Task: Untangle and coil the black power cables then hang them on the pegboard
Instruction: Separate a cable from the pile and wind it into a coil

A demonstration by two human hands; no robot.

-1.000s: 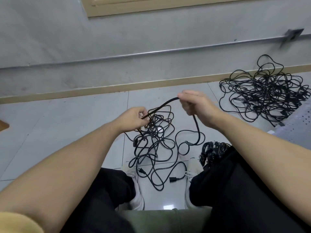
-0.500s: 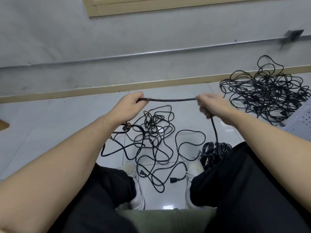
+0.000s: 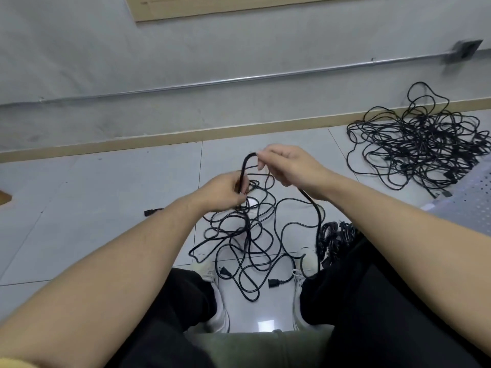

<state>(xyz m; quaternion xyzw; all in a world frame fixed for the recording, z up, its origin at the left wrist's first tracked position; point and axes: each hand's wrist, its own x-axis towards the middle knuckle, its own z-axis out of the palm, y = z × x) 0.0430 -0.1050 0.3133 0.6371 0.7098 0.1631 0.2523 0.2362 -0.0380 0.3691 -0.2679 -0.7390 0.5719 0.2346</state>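
Tiled floor [image 3: 106, 208], cable [image 3: 245, 163] between both grips

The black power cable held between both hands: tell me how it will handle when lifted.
The black power cable is probably floppy: it arches between the right hand and left hand. It will likely snag, since it runs into the tangled black cables on the floor.

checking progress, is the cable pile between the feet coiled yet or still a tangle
Still a tangle: the cable pile sprawls in loose crossing loops on the floor, plugs lying free.
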